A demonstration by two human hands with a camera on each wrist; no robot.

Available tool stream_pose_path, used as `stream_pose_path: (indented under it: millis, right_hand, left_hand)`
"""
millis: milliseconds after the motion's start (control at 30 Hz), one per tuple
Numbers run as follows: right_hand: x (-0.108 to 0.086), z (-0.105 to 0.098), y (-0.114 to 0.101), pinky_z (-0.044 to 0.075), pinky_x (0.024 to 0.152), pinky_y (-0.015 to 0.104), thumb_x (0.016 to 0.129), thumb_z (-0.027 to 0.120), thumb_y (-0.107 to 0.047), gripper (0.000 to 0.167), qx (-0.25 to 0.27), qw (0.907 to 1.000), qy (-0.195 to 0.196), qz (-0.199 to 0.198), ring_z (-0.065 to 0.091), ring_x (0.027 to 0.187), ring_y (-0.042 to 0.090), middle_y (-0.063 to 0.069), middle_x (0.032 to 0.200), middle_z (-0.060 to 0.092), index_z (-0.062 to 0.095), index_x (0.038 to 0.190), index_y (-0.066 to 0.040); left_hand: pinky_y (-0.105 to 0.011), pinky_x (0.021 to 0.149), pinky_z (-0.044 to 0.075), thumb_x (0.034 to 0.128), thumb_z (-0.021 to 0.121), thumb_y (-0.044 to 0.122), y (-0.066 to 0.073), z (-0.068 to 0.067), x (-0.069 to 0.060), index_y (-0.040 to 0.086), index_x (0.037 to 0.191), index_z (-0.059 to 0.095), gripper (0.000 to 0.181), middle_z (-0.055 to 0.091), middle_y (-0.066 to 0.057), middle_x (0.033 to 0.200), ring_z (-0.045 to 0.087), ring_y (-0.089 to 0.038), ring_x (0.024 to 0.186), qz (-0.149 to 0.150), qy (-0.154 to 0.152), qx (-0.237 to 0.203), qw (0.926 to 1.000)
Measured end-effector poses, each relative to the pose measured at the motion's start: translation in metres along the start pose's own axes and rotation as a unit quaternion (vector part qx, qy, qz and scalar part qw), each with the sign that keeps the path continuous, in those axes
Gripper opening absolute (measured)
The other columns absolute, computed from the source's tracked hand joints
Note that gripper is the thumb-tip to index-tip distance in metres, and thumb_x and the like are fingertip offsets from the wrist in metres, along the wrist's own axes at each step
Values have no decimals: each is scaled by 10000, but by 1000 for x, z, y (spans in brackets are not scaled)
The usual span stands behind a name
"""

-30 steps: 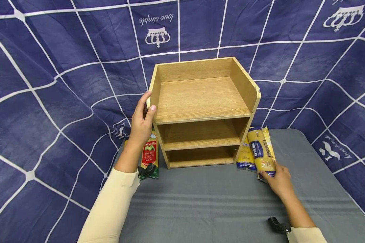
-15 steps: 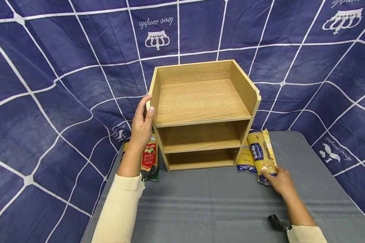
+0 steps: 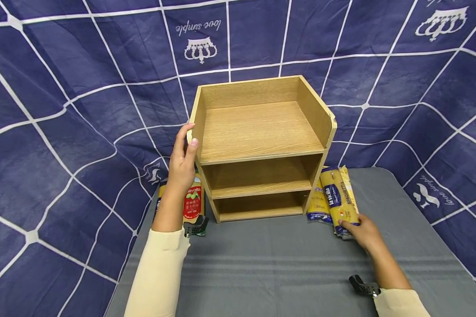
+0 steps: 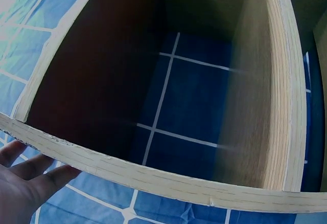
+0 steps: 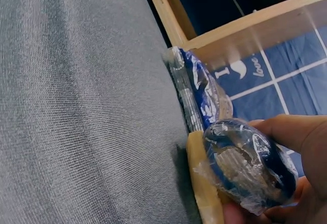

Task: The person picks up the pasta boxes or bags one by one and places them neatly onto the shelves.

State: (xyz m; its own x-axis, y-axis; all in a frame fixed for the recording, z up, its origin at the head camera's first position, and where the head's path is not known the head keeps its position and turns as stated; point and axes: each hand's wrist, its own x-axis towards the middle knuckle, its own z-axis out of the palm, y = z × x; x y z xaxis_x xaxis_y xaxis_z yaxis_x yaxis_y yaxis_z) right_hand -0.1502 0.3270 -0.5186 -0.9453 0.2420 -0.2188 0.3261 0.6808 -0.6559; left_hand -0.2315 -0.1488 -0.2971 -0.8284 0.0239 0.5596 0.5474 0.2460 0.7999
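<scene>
We see the right hand [image 3: 364, 232] pinch a spaghetti packet [image 3: 336, 197] right of the wooden shelf [image 3: 258, 127], the left hand [image 3: 183, 165], fingers apart, touching its left side; grasping seems the step, next likely calling for steady lifting.

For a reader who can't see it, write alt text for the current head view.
A person's right hand grips a yellow spaghetti packet beside a wooden shelf unit, while the left hand rests on its left side. Another yellow packet and, at left, a red-labelled packet flank the unit on grey cloth.
</scene>
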Motion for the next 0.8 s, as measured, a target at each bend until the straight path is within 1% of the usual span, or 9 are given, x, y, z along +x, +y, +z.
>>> stream_pose_path:
  millis: [167, 233, 367, 400, 467, 567, 667, 733, 800]
  right_hand:
    - [-7, -1, -5, 398, 659, 329, 985, 582, -435, 610, -141, 9998, 35, -130, 550, 838, 298, 285, 1032, 616, 491, 1225, 119]
    - [-11, 0, -6, 421, 644, 323, 984, 591, -428, 602, -57, 9999, -7, -139, 568, 797, 263, 271, 1010, 625, 485, 1223, 114]
    - [-21, 7, -4, 534, 615, 325, 990, 618, -381, 598, 568, 9981, -240, -54, 618, 703, 162, 230, 980, 653, 449, 1254, 128]
    - [-23, 9, -3, 559, 619, 322, 993, 624, -371, 605, 791, 9964, -315, -18, 630, 696, 137, 215, 985, 661, 435, 1275, 130]
    - [-27, 14, -2, 591, 632, 323, 997, 632, -330, 589, 1224, 9915, -436, 44, 646, 694, 109, 184, 974, 672, 423, 1284, 141]
    - [-31, 21, 0, 602, 655, 309, 999, 638, -292, 562, 1651, 9847, -542, 159, 651, 710, 86, 120, 951, 673, 417, 1281, 140]
    - [-33, 26, 0, 569, 652, 296, 996, 638, -284, 519, 1713, 9830, -617, 223, 608, 711, 85, 51, 894, 660, 458, 1239, 138]
    - [-34, 29, 1, 533, 647, 290, 996, 636, -314, 519, 1764, 9810, -731, 334, 591, 711, 85, 0, 870, 669, 488, 1238, 120]
    - [-34, 32, 3, 540, 663, 290, 1007, 619, -330, 531, 2020, 9748, -857, 415, 611, 721, 82, -29, 862, 684, 500, 1257, 123]
  left_hand:
    - [-268, 992, 361, 1076, 429, 116, 1, 0, -1, 51, 1477, 392, 408, 470, -219, 1387, 475, -204, 1154, -38, -31, -128, 9999]
    - [-267, 978, 369, 1077, 423, 109, -6, 1, 1, 46, 1478, 383, 408, 473, -233, 1376, 483, -237, 1154, -47, -29, -169, 9998]
    - [-275, 1002, 363, 1079, 426, 114, -23, 2, 5, 70, 1485, 387, 410, 461, -208, 1436, 482, -272, 1198, -21, 18, -147, 9999]
    - [-282, 1012, 359, 1080, 427, 119, -28, 2, 6, 85, 1488, 389, 411, 456, -191, 1454, 479, -269, 1210, -10, 26, -117, 9999]
    - [-299, 1022, 356, 1083, 432, 143, -32, 2, 7, 133, 1492, 399, 411, 461, -151, 1461, 480, -246, 1217, 20, 36, -62, 10000]
    - [-328, 1026, 356, 1085, 438, 178, -35, 1, 6, 199, 1492, 411, 408, 472, -105, 1451, 482, -210, 1213, 91, 18, -14, 10000]
    - [-339, 1025, 360, 1087, 443, 210, -37, 0, 6, 243, 1487, 421, 403, 478, -76, 1442, 485, -187, 1208, 175, -5, 4, 9998]
    - [-339, 1025, 363, 1086, 445, 220, -37, 0, 6, 251, 1485, 426, 400, 477, -70, 1444, 486, -183, 1209, 217, -11, 0, 9998]
    - [-339, 1023, 366, 1086, 445, 226, -36, 0, 7, 250, 1484, 427, 399, 477, -72, 1439, 486, -185, 1207, 231, -23, -39, 9997]
